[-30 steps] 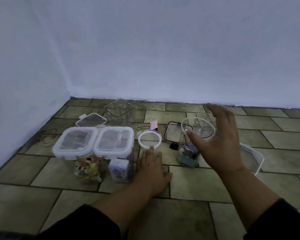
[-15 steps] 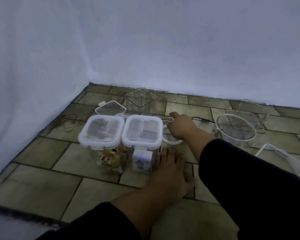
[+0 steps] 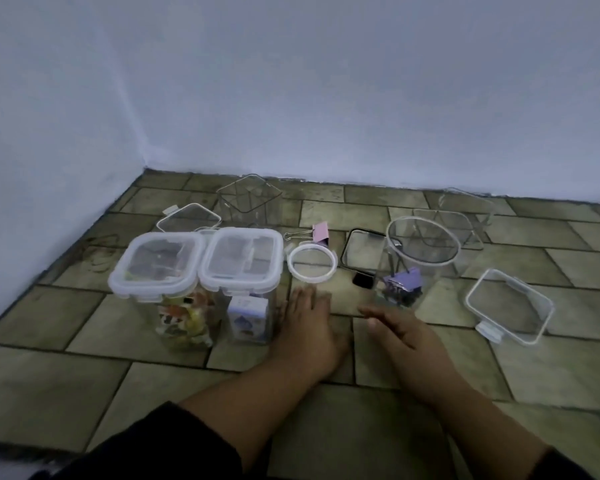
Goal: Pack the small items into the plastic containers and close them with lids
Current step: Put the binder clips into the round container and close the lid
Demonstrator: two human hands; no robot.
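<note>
Tiled floor [image 3: 84,375] in a pale-walled corner carries everything. The left hand [image 3: 309,330] lies flat on it, fingers straight and together, probably as a prop. The right hand [image 3: 407,341] is empty, fingers loosely apart. The round container [image 3: 430,278] of clips stands unlidded just beyond the right fingers. The round lid [image 3: 311,263] lies just beyond the left fingers, and the pink binder clip [image 3: 321,233] lies past it.
</note>
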